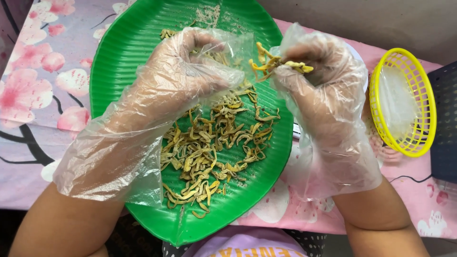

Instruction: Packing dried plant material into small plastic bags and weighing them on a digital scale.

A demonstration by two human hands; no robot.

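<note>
- Our left hand (183, 71) hovers over the far half of the green leaf-shaped tray (121, 52), its fingers curled inward inside a loose clear plastic glove; we cannot tell whether it grips anything.
- Our right hand (316, 71), gloved the same way, is pinched shut on a small bunch of yellowish dried strips (269, 64), held up between the two hands.
- The main heap of strips (214, 143) lies on the tray below and between our wrists, spread toward the near tip.
- A yellow plastic basket (404, 102) with a clear liner sits to the right of our right hand, on the pink flowered cloth (33, 95) covering the tabletop.
- The risks, as we judge them:
  - The bunch juts out past our fingertips, so a slack pinch could let pieces fall.
  - The gloves are baggy, and folds could catch strips or blunt our feel for them.
  - The bunch hangs near the tray's right edge, so dropped pieces might land on the cloth.
  - Fine crumbs lie at the far end of the tray; a knock could scatter them.
</note>
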